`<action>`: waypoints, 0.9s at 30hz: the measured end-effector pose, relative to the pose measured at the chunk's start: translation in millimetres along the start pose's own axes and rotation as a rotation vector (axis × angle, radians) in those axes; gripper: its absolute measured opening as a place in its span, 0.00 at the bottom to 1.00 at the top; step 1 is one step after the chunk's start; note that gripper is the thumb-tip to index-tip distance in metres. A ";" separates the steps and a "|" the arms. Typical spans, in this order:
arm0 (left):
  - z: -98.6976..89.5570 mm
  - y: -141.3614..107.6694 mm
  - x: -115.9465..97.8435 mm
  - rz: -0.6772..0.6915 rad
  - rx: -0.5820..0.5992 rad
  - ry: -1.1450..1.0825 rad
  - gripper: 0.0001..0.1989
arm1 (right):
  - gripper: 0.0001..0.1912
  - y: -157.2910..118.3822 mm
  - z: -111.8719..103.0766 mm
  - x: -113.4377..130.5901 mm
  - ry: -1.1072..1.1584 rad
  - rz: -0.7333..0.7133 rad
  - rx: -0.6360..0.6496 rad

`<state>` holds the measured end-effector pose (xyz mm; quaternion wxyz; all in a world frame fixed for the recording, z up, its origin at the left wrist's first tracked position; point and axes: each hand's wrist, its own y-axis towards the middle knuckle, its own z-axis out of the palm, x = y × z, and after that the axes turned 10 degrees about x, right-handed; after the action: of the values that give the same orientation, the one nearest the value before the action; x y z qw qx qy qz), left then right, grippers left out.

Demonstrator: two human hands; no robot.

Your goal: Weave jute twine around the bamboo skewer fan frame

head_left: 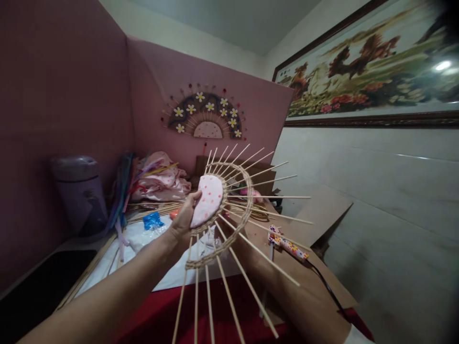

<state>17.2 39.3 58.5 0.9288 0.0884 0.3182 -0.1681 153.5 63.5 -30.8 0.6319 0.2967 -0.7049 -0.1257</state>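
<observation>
My left hand (185, 212) grips the flat edge of a half-round pad (210, 198) covered in pink dotted cloth, thumb on its face. Thin wooden sticks (267, 197) fan out from the pad's curved rim. A braided cord arc (247, 210) crosses the sticks partway along. My right hand is behind the fan, its fingers mostly hidden by the pad and sticks; the right forearm (265, 272) reaches up from the lower right. The whole piece is held up tilted above the table.
A patterned glue gun (289, 246) with a black cord lies on brown board (333, 286) at right. A blue packet (153, 220), pink cloth (163, 179) and a purple container (81, 196) are at left. A flower-decorated fan (210, 107) hangs on the pink panel.
</observation>
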 end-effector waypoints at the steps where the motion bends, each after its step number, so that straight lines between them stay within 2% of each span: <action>1: 6.8 2.7 1.1 -0.013 0.009 -0.008 0.20 | 0.16 1.1 2.7 -0.4 -0.015 -0.007 0.005; 3: 22.0 7.3 -1.1 -0.006 0.022 0.004 0.21 | 0.17 3.4 4.1 0.2 -0.051 -0.016 0.021; 4: 29.8 9.1 -5.8 0.066 0.014 0.002 0.20 | 0.17 4.9 2.1 0.9 -0.063 -0.018 0.031; 7: 48.3 11.0 -34.5 0.409 -0.026 -0.005 0.20 | 0.17 12.1 -15.0 4.3 -0.171 0.019 0.114; 9: 54.0 8.8 -59.9 0.587 -0.031 -0.001 0.20 | 0.17 18.2 -30.4 8.1 -0.396 0.045 0.185; 10: 54.9 7.0 -71.3 0.633 0.024 0.022 0.19 | 0.16 20.7 -36.4 10.8 -0.516 0.030 0.165; 12: 54.6 3.6 -85.9 0.810 0.008 -0.009 0.19 | 0.13 23.0 -40.0 18.2 -0.715 -0.031 0.018; 13: 53.8 2.7 -88.0 0.859 -0.037 -0.049 0.18 | 0.17 22.7 -36.5 22.8 -0.778 -0.080 -0.057; 15: 51.7 3.8 -81.4 0.808 -0.066 -0.123 0.17 | 0.28 19.7 -19.5 33.2 -0.807 -0.201 -0.019; 17: 48.3 8.7 -65.6 0.730 -0.121 -0.199 0.16 | 0.33 16.2 4.8 43.1 -0.698 -0.290 0.122; 18: 45.9 12.0 -56.7 0.684 -0.095 -0.227 0.15 | 0.34 15.4 16.8 46.9 -0.610 -0.315 0.149; 21: 36.0 21.0 -35.0 0.605 -0.016 -0.234 0.15 | 0.36 19.3 41.0 50.9 -0.335 -0.295 0.094; 23: 28.3 23.6 -25.4 0.555 -0.006 -0.215 0.14 | 0.38 26.5 45.4 46.8 -0.124 -0.261 0.064; 27: 13.6 21.6 -2.3 0.496 0.006 -0.103 0.10 | 0.35 41.7 40.5 31.7 0.244 -0.186 0.046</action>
<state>31.0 56.2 71.8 0.9564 0.1578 0.2386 0.0597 102.8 70.2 11.2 0.6917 0.3881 -0.5948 -0.1307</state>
